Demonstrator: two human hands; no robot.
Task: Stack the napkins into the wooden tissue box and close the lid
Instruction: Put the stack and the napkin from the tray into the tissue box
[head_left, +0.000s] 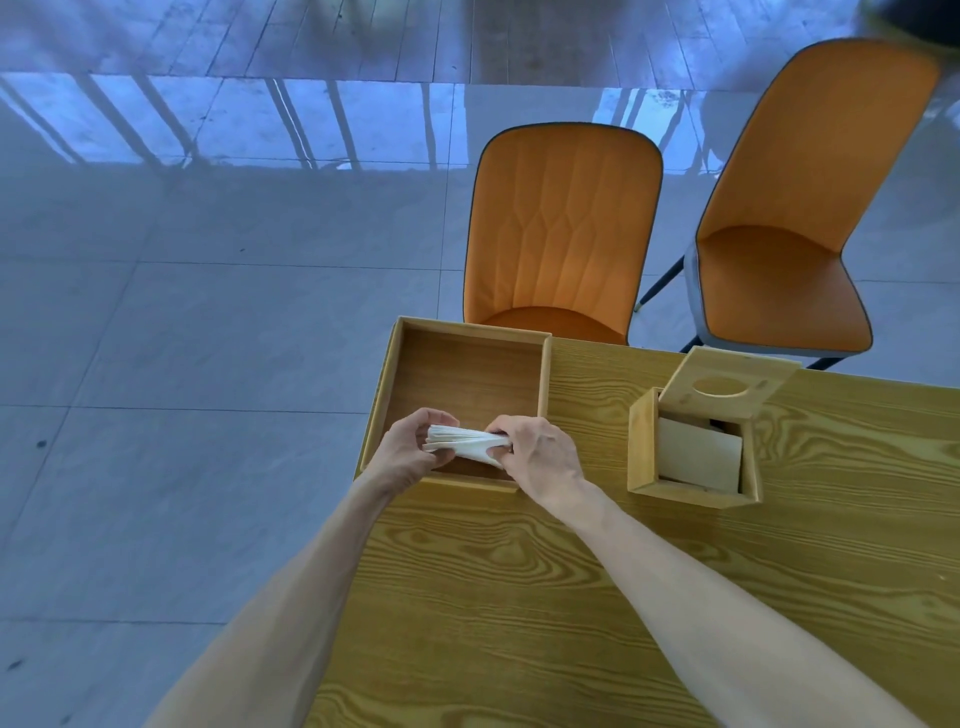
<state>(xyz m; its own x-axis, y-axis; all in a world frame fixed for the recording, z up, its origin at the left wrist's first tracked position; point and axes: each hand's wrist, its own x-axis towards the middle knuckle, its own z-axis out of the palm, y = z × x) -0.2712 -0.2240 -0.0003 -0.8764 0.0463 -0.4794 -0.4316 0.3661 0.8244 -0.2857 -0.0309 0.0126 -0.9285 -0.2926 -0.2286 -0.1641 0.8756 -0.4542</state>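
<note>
A small stack of white napkins (462, 441) is held between both hands over the near part of a shallow wooden tray (543, 374). My left hand (413, 447) grips the stack's left end and my right hand (540, 452) pinches its right end. To the right stands the wooden tissue box (641, 447), its lid (727, 384) with a round hole tilted open at the back. Some pale napkins (698, 460) lie inside the box.
Tray and box sit on a wood-grain table (571, 597) whose left edge runs just beside the tray. Two orange chairs (561, 228) (789, 218) stand beyond the table's far edge on a glossy tiled floor (182, 312).
</note>
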